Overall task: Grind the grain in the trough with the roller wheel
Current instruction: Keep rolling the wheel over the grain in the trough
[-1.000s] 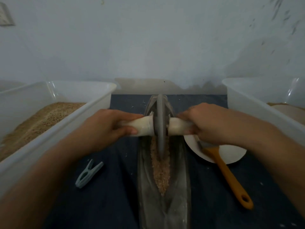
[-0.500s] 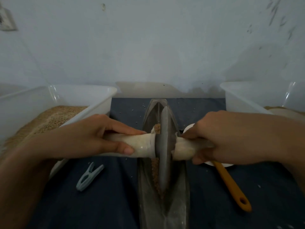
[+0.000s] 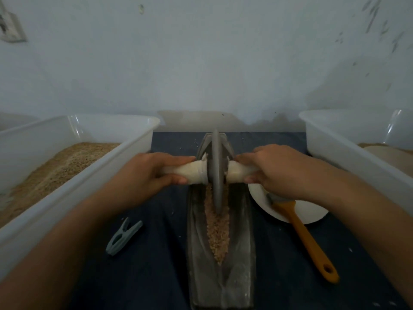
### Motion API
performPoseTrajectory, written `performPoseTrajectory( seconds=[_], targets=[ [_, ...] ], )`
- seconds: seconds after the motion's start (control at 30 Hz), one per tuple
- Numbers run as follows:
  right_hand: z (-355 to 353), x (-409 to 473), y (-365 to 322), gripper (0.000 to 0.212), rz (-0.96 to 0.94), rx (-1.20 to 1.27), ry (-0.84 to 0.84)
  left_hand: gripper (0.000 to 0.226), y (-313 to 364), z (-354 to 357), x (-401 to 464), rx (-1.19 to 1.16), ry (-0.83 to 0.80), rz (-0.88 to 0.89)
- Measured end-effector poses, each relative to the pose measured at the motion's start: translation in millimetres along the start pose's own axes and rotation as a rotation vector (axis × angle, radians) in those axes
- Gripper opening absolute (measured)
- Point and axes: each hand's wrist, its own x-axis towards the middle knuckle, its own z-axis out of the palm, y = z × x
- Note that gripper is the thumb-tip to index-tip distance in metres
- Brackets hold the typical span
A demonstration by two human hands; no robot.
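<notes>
Two hands, left hand [image 3: 147, 175] and right hand [image 3: 277, 171], grip one roller wheel [image 3: 217, 175] in one trough [image 3: 241, 253].

Dim, flat, bluish light overall; source not visible, possibly diffuse from above. Underexposed low in frame: dark cloth [image 3: 143, 276] nearly black, trough [image 3: 241, 253] murky. Soft shadows only, faint grey patch on wall [image 3: 201, 63] at right. Small glare streaks on left tub [image 3: 76, 130] and right tub [image 3: 393, 128] walls. Strong wide-angle bending: tub rims splay outward, forearms balloon at bottom corners. Edges soft and smeared. Centre fairly sharp, grain [image 3: 218, 229] texture readable. Noise and compression blotches in shadows.
</notes>
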Motion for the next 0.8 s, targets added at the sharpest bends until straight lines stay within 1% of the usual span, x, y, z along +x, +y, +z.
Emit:
performPoseTrajectory(
  seconds=[0.13,0.17,0.23,0.3,0.37,0.43,0.5,0.57,0.6,0.63,0.7,0.73,0.8],
  targets=[
    [-28,-25,-10,0.038,-0.101,0.017,-0.168,0.045,9,-26,-11,-0.198,-0.331,0.039],
    [-33,-31,-11,0.038,-0.120,0.021,-0.202,0.044,11,-30,-13,-0.252,-0.386,0.044],
    [-37,-36,-13,0.035,-0.125,0.011,-0.231,0.043,14,-33,-14,-0.295,-0.424,0.042],
    [-32,-32,-12,0.026,-0.115,-0.009,-0.211,0.043,16,-30,-13,-0.234,-0.375,0.041],
    [-22,-22,-9,0.022,-0.073,-0.015,-0.153,0.043,15,-23,-9,-0.109,-0.237,0.037],
    [-10,-10,-5,0.032,-0.009,-0.009,-0.075,0.041,11,-11,-5,0.025,-0.085,0.027],
    [3,0,-1,0.042,0.021,-0.027,0.034,0.046,5,2,0,0.102,0.028,-0.001],
    [12,6,0,0.049,0.033,-0.034,0.125,0.049,0,12,2,0.145,0.109,-0.023],
    [14,8,0,0.050,0.035,-0.037,0.145,0.049,-1,14,3,0.157,0.124,-0.024],
    [14,8,0,0.050,0.032,-0.039,0.141,0.048,-1,14,3,0.153,0.120,-0.021],
    [6,4,-3,0.047,0.015,-0.048,0.068,0.046,0,7,2,0.081,0.054,-0.015],
    [0,0,-6,0.045,0.002,-0.058,0.020,0.045,1,0,0,0.031,-0.013,-0.017],
    [-12,-11,-13,0.041,-0.038,-0.092,-0.052,0.046,4,-15,-5,-0.067,-0.196,-0.009]
  ],
)
